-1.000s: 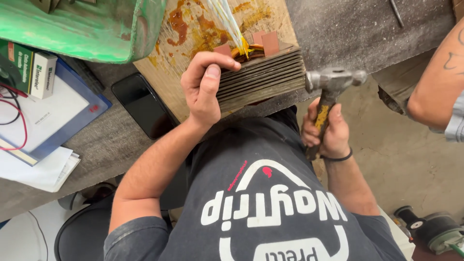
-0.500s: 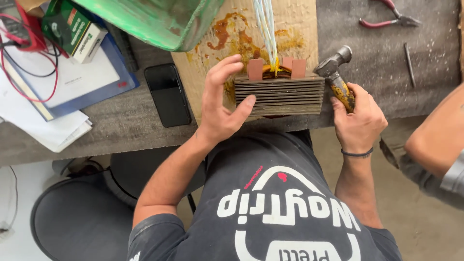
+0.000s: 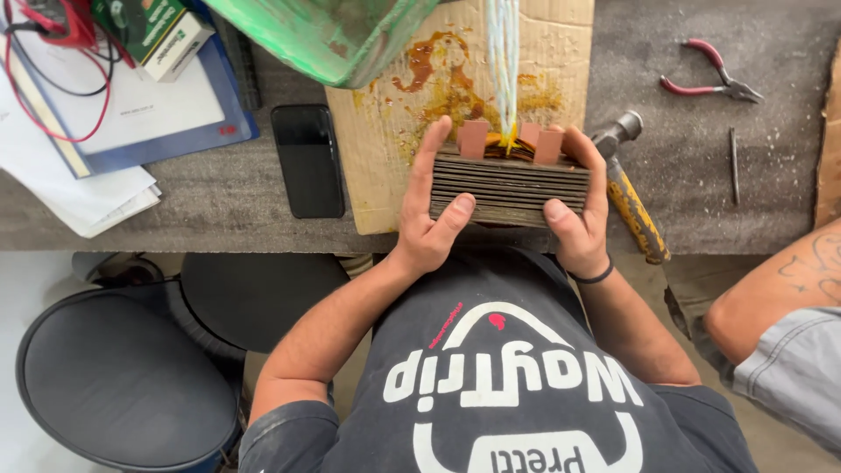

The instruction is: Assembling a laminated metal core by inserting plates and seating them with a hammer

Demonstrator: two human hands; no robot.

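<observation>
**Laminated core gripped from both sides at the surface edge**

Stacked metal plates of a laminated transformer core (image 3: 510, 188) sit on a stained cardboard sheet (image 3: 385, 166) at the near edge of the surface (image 3: 701, 175). Copper-coloured tabs and yellow winding ends poke up from the far side, with a bundle of pale wires (image 3: 503, 61) running away from them.

The left hand (image 3: 431, 219) clasps one end of the stack, fingers stretched up its side and thumb pressed on the near face. The right hand (image 3: 576, 215) mirrors it on the other end, thumb on the near face, fingers wrapped over the far corner. Both are closed on the core; neither holds a tool.

Judging by this, the step is squaring or seating the plates by squeezing them together. A next move would call for even pressure from both ends, so no plate slips out.

Just beside the right hand lies a hammer (image 3: 632, 197), untouched; well beyond it, pliers (image 3: 711, 79). Past the left hand lies a dark phone (image 3: 307, 171).
</observation>
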